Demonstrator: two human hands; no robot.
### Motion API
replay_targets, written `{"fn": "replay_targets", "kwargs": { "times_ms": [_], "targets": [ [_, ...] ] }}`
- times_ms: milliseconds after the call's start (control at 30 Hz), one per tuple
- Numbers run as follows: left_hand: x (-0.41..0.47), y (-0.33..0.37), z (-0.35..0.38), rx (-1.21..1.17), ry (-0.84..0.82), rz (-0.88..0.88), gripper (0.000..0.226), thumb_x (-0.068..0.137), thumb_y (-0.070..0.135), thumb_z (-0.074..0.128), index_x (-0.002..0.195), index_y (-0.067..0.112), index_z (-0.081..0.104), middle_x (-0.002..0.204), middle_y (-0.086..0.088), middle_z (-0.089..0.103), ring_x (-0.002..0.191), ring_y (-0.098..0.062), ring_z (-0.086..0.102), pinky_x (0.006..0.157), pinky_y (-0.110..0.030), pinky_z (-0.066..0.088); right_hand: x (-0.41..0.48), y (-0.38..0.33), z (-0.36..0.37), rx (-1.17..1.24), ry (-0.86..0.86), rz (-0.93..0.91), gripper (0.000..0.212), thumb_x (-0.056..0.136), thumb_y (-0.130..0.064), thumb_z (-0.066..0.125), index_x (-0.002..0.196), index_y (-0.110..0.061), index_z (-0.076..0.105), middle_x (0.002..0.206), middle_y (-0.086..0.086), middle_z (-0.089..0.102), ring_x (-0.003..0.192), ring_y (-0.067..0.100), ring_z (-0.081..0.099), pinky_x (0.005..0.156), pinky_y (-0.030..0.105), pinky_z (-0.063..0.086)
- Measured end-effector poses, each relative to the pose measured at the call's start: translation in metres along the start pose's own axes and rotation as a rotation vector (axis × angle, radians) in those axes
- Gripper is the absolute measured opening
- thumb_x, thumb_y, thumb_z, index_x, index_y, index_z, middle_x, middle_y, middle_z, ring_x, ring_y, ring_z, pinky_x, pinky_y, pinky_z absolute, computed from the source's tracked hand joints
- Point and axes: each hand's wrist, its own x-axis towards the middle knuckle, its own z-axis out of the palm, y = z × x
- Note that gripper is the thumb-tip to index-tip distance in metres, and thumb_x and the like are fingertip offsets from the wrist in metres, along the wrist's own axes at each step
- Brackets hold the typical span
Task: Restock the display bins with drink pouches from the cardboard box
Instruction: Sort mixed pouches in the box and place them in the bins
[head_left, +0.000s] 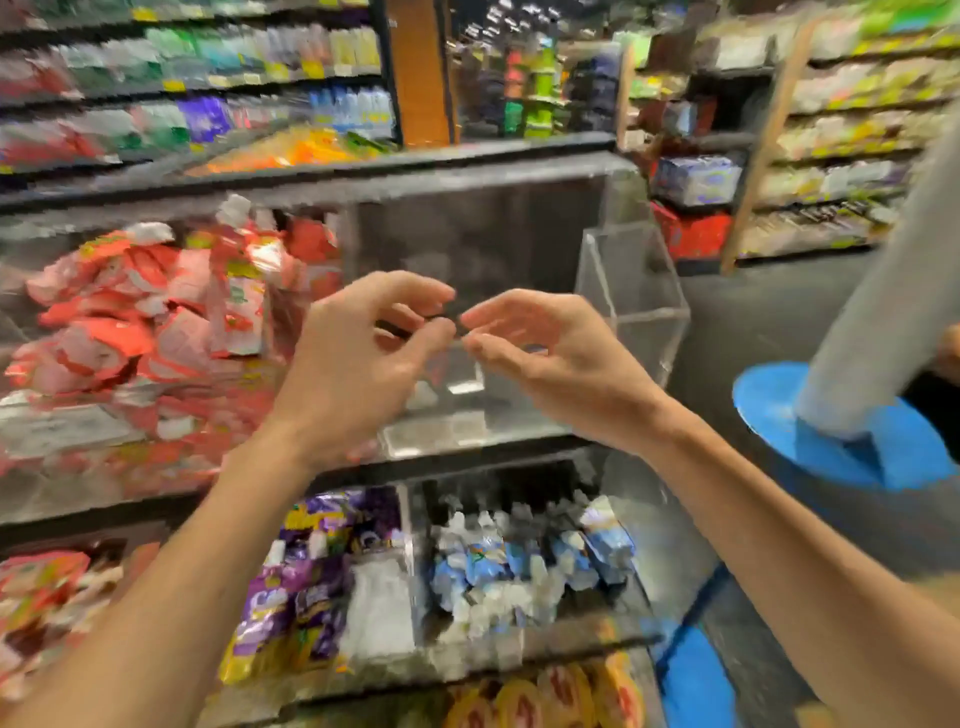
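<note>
The view is blurred by motion. My left hand (363, 358) and my right hand (545, 358) are raised side by side in front of a clear acrylic display bin (631, 312) that looks empty. Their fingertips almost meet, the fingers are loosely curved, and I see nothing held in either hand. Left of that bin, a bin is heaped with red drink pouches (156, 322). On the shelf below lie purple pouches (311, 571) and pale blue pouches (519, 561). No cardboard box is in view.
Orange pouches (291, 150) fill a bin on the top tier. Another person's grey sleeve (883, 291) reaches in at the right, above a blue object (831, 441) on the dark floor. Stocked shelves line the aisle behind.
</note>
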Motion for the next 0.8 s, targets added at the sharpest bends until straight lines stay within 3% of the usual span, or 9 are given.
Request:
{"fn": "replay_targets", "kwargs": {
  "times_ms": [133,233,300,367,467,600,700,800],
  "targets": [
    [-0.071,0.009,0.060,-0.173,-0.051,0.126,0.021,0.086,0.022,0.070,0.105,0.030,0.066,0.099,0.008,0.065,0.088,-0.009,0.064,0.077,-0.023,0.052,-0.122,0.006,-0.005,-0.056,0.330,0.090,0.013,0.090,-0.012,0.068,0.101,-0.018,0.073,0.092,-0.011,0.073,0.083,-0.002,0.068,0.078,0.016,0.053],
    [-0.125,0.024,0.125,-0.204,-0.201,0.195,0.024,0.085,0.020,0.071,0.108,0.020,0.069,0.106,0.003,0.064,0.099,-0.021,0.063,0.083,-0.039,0.055,-0.217,0.033,-0.017,-0.179,0.450,0.347,0.012,0.087,-0.021,0.070,0.098,-0.022,0.073,0.082,-0.018,0.069,0.073,-0.008,0.065,0.070,0.009,0.047],
    [-0.161,0.042,0.176,-0.244,-0.365,0.189,0.026,0.084,0.022,0.070,0.110,0.017,0.069,0.108,0.001,0.064,0.101,-0.021,0.062,0.085,-0.045,0.054,-0.291,0.056,-0.032,-0.247,0.504,0.565,0.013,0.089,-0.025,0.071,0.102,-0.027,0.072,0.090,-0.020,0.068,0.081,-0.006,0.065,0.074,0.014,0.048],
    [-0.196,0.067,0.227,-0.278,-0.534,0.187,0.027,0.086,0.026,0.070,0.112,0.016,0.069,0.109,0.002,0.064,0.099,-0.017,0.060,0.088,-0.039,0.052,-0.362,0.074,-0.052,-0.286,0.559,0.753,0.019,0.094,-0.028,0.067,0.112,-0.027,0.070,0.106,-0.016,0.068,0.097,-0.001,0.063,0.086,0.025,0.053],
    [-0.247,0.116,0.298,-0.306,-0.784,0.213,0.035,0.087,0.028,0.073,0.120,0.017,0.066,0.114,0.002,0.064,0.106,-0.019,0.060,0.092,-0.016,0.040,-0.459,0.086,-0.086,-0.259,0.717,0.925,0.025,0.095,-0.030,0.064,0.120,-0.029,0.065,0.117,-0.015,0.064,0.110,0.006,0.058,0.097,0.034,0.050],
    [-0.305,0.187,0.390,-0.321,-1.039,0.260,0.058,0.089,0.041,0.066,0.140,0.019,0.049,0.127,0.003,0.058,0.116,-0.014,0.054,0.097,-0.030,0.042,-0.558,0.105,-0.134,-0.232,0.823,1.132,0.049,0.098,-0.032,0.059,0.143,-0.036,0.041,0.138,-0.012,0.049,0.128,0.012,0.048,0.102,0.033,0.044],
    [-0.343,0.220,0.458,-0.207,-1.217,0.313,0.052,0.091,0.035,0.071,0.136,0.017,0.053,0.123,-0.005,0.061,0.115,-0.023,0.056,0.094,-0.035,0.043,-0.619,0.129,-0.163,-0.222,0.885,1.238,0.058,0.099,-0.025,0.059,0.150,-0.028,0.032,0.148,-0.001,0.045,0.133,0.016,0.045,0.106,0.034,0.041],
    [-0.367,0.244,0.514,-0.107,-1.340,0.277,0.046,0.090,0.026,0.073,0.132,0.013,0.058,0.120,-0.013,0.064,0.113,-0.031,0.059,0.095,-0.036,0.044,-0.657,0.152,-0.184,-0.207,0.831,1.364,0.058,0.100,-0.021,0.056,0.153,-0.021,0.030,0.151,0.002,0.043,0.136,0.020,0.044,0.107,0.033,0.038]
  ]
}}
